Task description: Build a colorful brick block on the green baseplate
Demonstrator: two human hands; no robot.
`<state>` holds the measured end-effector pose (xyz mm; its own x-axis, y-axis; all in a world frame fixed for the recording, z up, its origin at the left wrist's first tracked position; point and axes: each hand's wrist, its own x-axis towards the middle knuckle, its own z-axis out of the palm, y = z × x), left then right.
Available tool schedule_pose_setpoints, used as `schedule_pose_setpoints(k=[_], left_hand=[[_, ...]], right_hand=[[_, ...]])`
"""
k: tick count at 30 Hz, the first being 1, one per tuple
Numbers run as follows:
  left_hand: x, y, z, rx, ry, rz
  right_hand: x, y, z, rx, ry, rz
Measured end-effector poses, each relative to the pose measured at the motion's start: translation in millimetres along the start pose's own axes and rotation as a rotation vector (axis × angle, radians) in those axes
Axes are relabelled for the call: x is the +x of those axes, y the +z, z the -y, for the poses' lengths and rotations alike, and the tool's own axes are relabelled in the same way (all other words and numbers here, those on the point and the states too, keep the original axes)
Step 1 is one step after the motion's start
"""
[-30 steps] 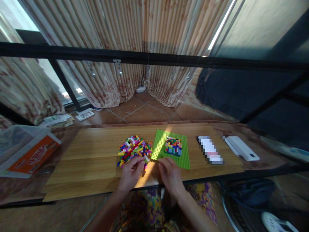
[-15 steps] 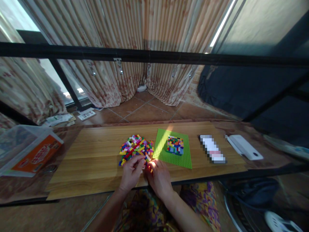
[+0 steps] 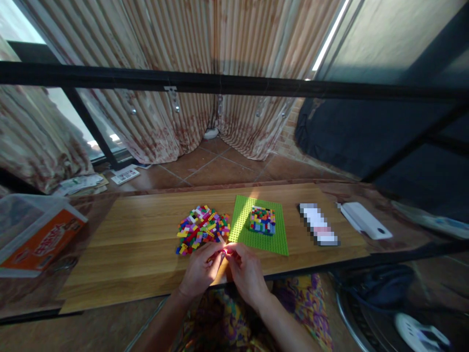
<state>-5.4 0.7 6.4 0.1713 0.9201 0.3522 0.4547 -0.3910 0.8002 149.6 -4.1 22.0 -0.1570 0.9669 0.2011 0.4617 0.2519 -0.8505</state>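
Green baseplate (image 3: 271,244) carries one brick stack (image 3: 263,220) near two hands (image 3: 201,269) (image 3: 245,271).

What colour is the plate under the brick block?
The plate is bright green, shown best in the head view.

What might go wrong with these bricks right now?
The left hand and right hand meet close to the near edge of the wooden tabletop, so anything that slips might fall off. The left hand is also right beside the loose brick pile and could scatter it.
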Motion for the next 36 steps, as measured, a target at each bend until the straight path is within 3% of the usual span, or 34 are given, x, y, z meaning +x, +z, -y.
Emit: schedule_pose_setpoints(k=[7, 11, 19, 25, 31, 36], left_hand=[[-0.6, 0.8, 3.0, 0.033, -0.006, 0.005], [-1.4, 1.2, 3.6, 0.040, -0.027, -0.031], [-0.9, 0.7, -0.9, 0.047, -0.028, -0.062], [-0.9, 1.1, -0.8, 0.034, -0.045, -0.069], [-1.4, 0.7, 0.6, 0.036, -0.049, -0.062], [-1.0, -0.1, 0.9, 0.048, -0.044, -0.060]], right_hand=[[-0.8, 9.7, 2.1, -0.037, 0.121, -0.087], [1.1, 5.1, -8.5, -0.012, 0.082, -0.151], [21.5, -56.5, -50.3, -0.132, 0.053, -0.409], [39.1, -89.7, -68.6, -0.313, 0.004, -0.448], [50.0, -88.4, -78.9, -0.348, -0.058, -0.460], [51.6, -81.8, -91.2, -0.213, -0.004, -0.531]])
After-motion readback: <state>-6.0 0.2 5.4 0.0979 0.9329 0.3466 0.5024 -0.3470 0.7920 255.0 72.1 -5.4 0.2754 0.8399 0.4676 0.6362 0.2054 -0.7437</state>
